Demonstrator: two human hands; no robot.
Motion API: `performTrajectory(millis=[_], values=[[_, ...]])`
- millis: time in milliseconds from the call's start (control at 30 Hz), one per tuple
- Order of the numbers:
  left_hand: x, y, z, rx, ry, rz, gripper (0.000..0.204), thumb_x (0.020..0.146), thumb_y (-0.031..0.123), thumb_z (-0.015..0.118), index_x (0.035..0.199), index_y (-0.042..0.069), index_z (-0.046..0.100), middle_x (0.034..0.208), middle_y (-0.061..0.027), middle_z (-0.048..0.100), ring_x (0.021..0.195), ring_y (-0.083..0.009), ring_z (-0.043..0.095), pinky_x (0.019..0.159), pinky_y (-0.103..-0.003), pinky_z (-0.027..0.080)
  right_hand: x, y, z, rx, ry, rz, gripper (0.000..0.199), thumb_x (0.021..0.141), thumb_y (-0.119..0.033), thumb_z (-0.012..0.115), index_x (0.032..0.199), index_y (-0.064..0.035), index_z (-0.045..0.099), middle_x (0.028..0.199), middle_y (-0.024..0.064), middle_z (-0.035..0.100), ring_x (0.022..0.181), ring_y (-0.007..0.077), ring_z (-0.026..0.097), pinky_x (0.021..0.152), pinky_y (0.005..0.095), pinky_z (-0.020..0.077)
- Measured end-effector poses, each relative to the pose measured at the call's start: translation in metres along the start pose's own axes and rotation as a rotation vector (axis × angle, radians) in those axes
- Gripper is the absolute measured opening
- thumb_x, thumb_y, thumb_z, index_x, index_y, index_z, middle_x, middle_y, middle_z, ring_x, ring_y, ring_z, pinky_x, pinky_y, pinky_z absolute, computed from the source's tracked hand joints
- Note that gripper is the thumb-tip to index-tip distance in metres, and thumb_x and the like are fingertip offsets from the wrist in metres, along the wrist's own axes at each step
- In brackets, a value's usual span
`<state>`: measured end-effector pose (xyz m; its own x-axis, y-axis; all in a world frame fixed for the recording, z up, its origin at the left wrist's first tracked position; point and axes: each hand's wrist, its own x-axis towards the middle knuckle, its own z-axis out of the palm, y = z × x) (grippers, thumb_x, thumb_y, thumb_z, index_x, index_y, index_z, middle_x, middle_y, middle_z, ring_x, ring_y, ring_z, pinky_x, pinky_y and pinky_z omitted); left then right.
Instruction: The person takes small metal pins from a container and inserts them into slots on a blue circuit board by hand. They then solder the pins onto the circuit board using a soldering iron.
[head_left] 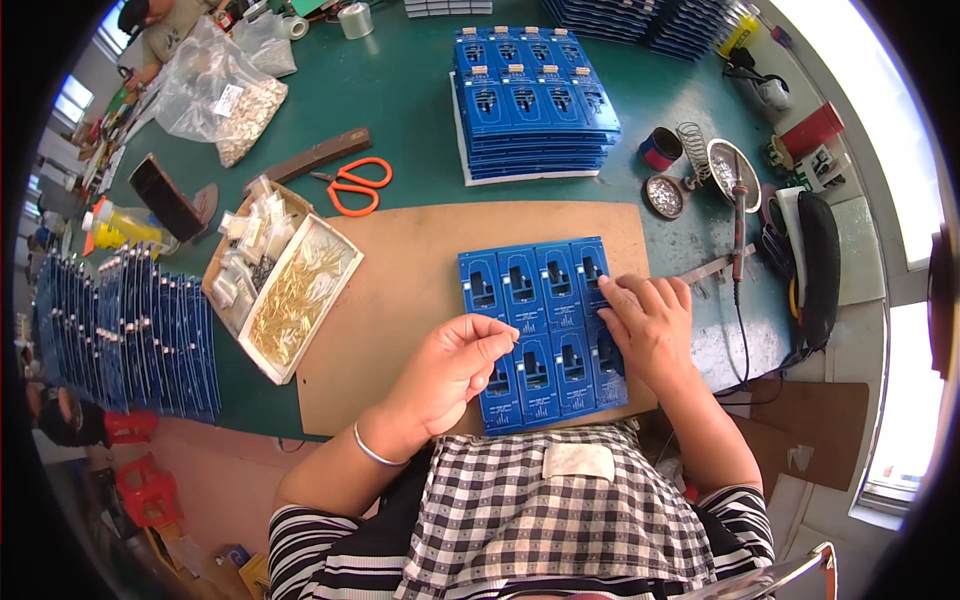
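A blue circuit board panel [540, 318] with rows of dark cut-outs lies on a brown board in front of me. My left hand [462, 365] is over its left part, thumb and forefinger pinched together. A tiny pale tip shows at the pinch, too small to name. On the panel's right side rests my right hand [648, 325], its fingers stretched out and spread over the edge. To the left sits a white box [300, 300] of thin gold-coloured pins, beside a tray of small white parts [262, 225].
Orange-handled scissors [355, 187] and a brown bar [310, 158] lie beyond the brown board [400, 240]. A stack of blue panels [535, 110] stands at the back. Right: a soldering iron [738, 215] with its cord and a small round tin [664, 196]. More panels [125, 330] stand upright at left.
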<state>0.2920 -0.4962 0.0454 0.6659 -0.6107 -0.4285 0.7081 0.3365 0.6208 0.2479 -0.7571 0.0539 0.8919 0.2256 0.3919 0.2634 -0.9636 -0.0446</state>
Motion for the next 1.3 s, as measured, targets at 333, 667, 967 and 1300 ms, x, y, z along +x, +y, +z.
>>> performTrajectory(millis=[333,667,967,1300], values=[[-0.024,-0.022,-0.011,-0.099,0.009,-0.001,0.012,0.096,0.014,0.059,0.101,0.004,0.063,0.086,-0.0038,0.063,0.052,-0.0023,0.045,0.041,-0.016,0.031,-0.002,-0.013,-0.004,-0.062,-0.004,0.070,0.034,0.080,-0.025,0.072,0.111,-0.0122,0.068,0.105,0.0033,0.063,0.095,0.0232,0.058,0.088,0.0399,0.0387],[-0.038,-0.031,-0.009,-0.094,-0.013,-0.052,0.013,0.097,0.017,0.058,0.097,0.005,0.063,0.071,0.0008,0.055,0.049,-0.0037,0.043,0.040,-0.017,0.031,-0.007,-0.092,0.005,0.423,0.230,-0.251,0.034,0.065,-0.018,0.078,0.097,-0.0146,0.067,0.094,-0.0043,0.064,0.085,0.0154,0.057,0.083,0.0377,0.0365],[-0.044,-0.035,-0.015,0.317,-0.045,0.108,0.013,0.097,0.016,0.060,0.095,0.004,0.064,0.077,0.0012,0.059,0.058,-0.0019,0.046,0.051,-0.017,0.036,-0.009,-0.104,0.009,0.508,0.233,-0.165,0.027,0.065,-0.008,0.075,0.088,-0.0135,0.063,0.089,-0.0033,0.063,0.080,0.0157,0.058,0.082,0.0382,0.0362],[-0.051,-0.023,-0.035,0.440,0.055,0.270,0.015,0.097,0.016,0.060,0.097,0.001,0.065,0.086,0.0012,0.063,0.076,-0.0037,0.053,0.070,-0.019,0.043,0.003,-0.091,0.009,0.600,-0.081,0.171,0.015,0.071,-0.003,0.070,0.080,-0.0101,0.060,0.094,0.0017,0.060,0.090,0.0220,0.056,0.082,0.0367,0.0375]])
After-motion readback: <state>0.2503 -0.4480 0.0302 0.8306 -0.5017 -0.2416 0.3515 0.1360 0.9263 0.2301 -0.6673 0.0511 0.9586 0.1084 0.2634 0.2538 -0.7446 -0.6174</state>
